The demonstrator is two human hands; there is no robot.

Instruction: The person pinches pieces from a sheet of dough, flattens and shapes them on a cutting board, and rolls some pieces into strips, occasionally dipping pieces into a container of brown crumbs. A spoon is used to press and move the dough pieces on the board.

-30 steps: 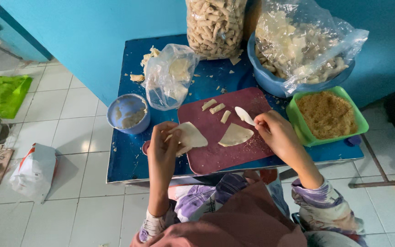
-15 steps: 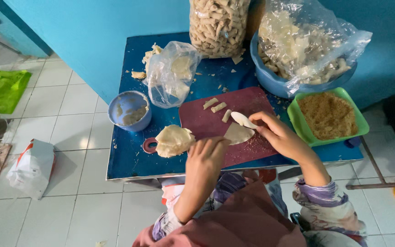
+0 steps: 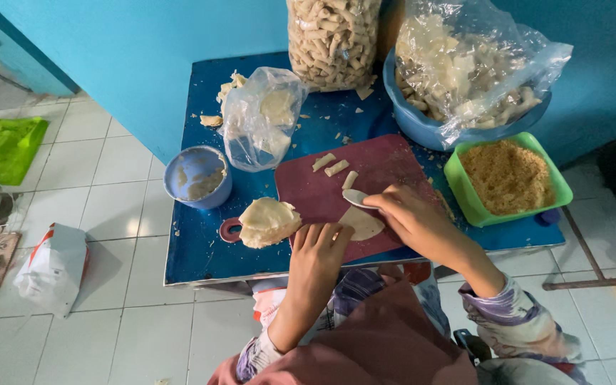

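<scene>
A dark red cutting board (image 3: 386, 167) lies on the small blue table (image 3: 201, 249). My left hand (image 3: 319, 246) rests at the board's near edge, its fingertips touching a thin pale wrapper (image 3: 363, 222) laid flat there. My right hand (image 3: 411, 217) grips a spoon (image 3: 356, 197) just above that wrapper. A stack of pale wrappers (image 3: 267, 221) sits at the board's left corner. Three small rolled pieces (image 3: 335, 167) lie on the far part of the board.
A small blue bowl (image 3: 195, 176) of paste and a clear bag (image 3: 262, 117) stand left. A green tray of crumbs (image 3: 506, 177), a blue basin (image 3: 422, 125) with bagged pieces, and a tall bag of rolls (image 3: 333, 39) are behind. White bag (image 3: 51, 267) on the floor.
My left hand put the wrapper stack down at the board's left corner and moved right to the single wrapper. My right hand with the spoon came down closer to that wrapper.
</scene>
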